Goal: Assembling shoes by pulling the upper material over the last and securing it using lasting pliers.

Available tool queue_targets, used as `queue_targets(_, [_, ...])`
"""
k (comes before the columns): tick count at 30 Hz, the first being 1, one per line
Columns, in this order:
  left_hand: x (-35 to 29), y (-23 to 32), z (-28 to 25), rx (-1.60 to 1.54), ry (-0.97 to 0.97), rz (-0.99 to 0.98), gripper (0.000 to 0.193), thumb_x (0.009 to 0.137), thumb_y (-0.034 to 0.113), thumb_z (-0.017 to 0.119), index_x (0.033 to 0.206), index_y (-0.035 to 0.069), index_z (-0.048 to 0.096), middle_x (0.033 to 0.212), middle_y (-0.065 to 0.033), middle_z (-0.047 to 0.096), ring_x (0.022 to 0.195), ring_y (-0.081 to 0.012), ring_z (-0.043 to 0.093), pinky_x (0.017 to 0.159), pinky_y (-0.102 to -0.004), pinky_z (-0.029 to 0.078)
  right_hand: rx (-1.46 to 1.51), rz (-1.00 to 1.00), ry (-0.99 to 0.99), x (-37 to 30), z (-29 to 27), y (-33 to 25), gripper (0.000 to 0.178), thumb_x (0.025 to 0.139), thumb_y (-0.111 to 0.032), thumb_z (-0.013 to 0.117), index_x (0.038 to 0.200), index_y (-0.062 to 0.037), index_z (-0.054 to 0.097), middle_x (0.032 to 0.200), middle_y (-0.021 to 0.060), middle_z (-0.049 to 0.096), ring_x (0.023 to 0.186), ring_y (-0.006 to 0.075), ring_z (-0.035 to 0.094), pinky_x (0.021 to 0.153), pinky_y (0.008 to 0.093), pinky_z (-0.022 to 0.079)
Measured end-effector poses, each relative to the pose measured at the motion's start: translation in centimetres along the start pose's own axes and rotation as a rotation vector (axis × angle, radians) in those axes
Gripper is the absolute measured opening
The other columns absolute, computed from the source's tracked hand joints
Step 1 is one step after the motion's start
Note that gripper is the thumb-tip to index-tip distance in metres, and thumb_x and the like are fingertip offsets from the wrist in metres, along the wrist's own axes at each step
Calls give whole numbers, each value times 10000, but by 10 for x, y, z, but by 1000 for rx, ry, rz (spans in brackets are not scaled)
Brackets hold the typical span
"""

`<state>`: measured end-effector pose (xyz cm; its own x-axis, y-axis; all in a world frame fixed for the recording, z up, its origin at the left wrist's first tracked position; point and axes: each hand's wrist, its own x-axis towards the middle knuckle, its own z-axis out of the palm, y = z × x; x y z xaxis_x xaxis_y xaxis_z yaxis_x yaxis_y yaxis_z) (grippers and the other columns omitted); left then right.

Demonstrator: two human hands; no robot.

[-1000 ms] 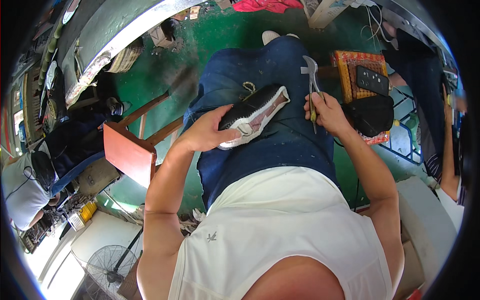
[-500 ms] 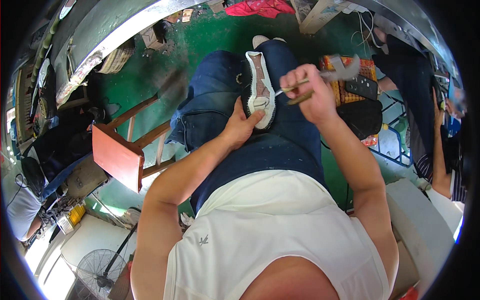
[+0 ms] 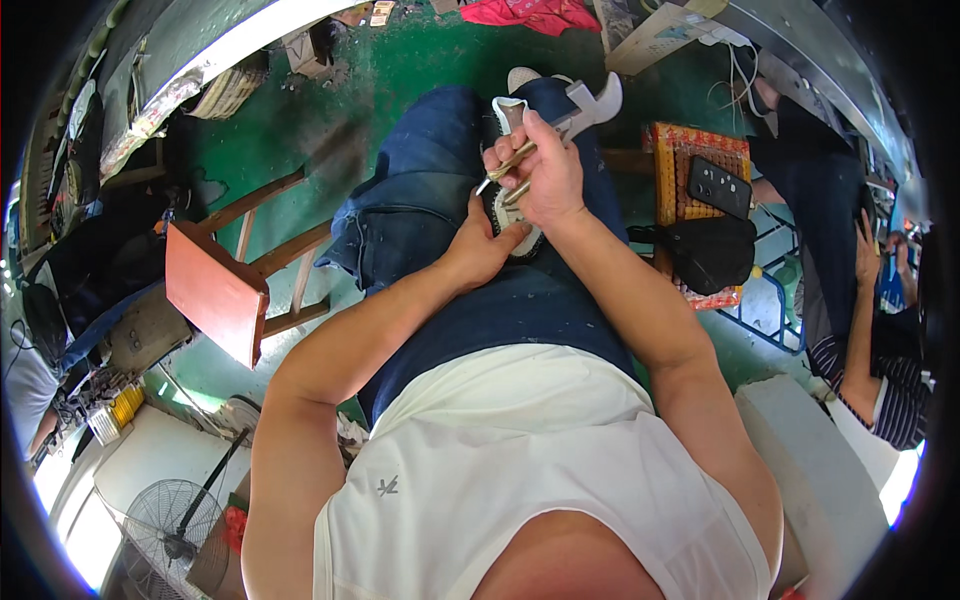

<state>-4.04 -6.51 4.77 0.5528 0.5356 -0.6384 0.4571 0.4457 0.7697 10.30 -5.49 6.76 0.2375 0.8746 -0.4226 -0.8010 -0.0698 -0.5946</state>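
A shoe (image 3: 508,212) lies sole side up across my thighs, with a whitish turned-in edge around its underside. My left hand (image 3: 478,245) grips its near end, thumb on the underside and fingers along the left side. Over the shoe's middle, my right hand (image 3: 540,172) is closed round metal lasting pincers (image 3: 594,106) with a hammer-like block and a curved jaw. Two brass-coloured handle ends stick out of the fist. One carries a thin silver tip close to the left fingers; whether that is a separate tool, I cannot tell. My right hand hides much of the shoe.
A reddish wooden stool (image 3: 218,290) lies tipped at left. On the right, a beaded seat (image 3: 680,150) holds a black phone (image 3: 720,185) and a black pouch (image 3: 708,252). Another person's arm (image 3: 860,330) shows far right. A fan (image 3: 175,530) stands lower left.
My right hand has come leftward with the pincers, from beside the shoe to over it. My left hand keeps its grip on the near end. The whole view has shifted slightly.
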Motion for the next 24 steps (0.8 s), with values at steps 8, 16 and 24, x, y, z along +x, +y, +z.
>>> queue_targets(8, [9, -7, -9, -19, -33, 213, 934, 893, 286, 746, 1519, -132, 193, 1416, -273, 506, 1309, -307, 527, 1090, -351, 422, 143, 373, -319, -22, 17, -46, 305, 943, -396, 698, 944, -104, 612, 873, 66, 654, 866, 236, 662, 546, 282, 448])
queue_targets(16, [-25, 57, -95, 145, 113, 223, 619, 910, 178, 750, 1417, -79, 505, 1254, -156, 666, 1128, -162, 608, 1004, -287, 471, -1207, 298, -288, -92, -52, -71, 219, 986, -182, 603, 1114, -5, 617, 881, 73, 640, 739, 137, 646, 667, 275, 533])
queue_targets(24, [-12, 60, -103, -2, 89, 213, 513, 980, 179, 692, 1423, -28, 536, 1254, -84, 661, 1097, -112, 587, 993, -270, 470, -963, 507, -401, -51, -11, -68, 273, 980, -177, 616, 1183, 5, 641, 952, 65, 677, 883, 134, 646, 634, 290, 565])
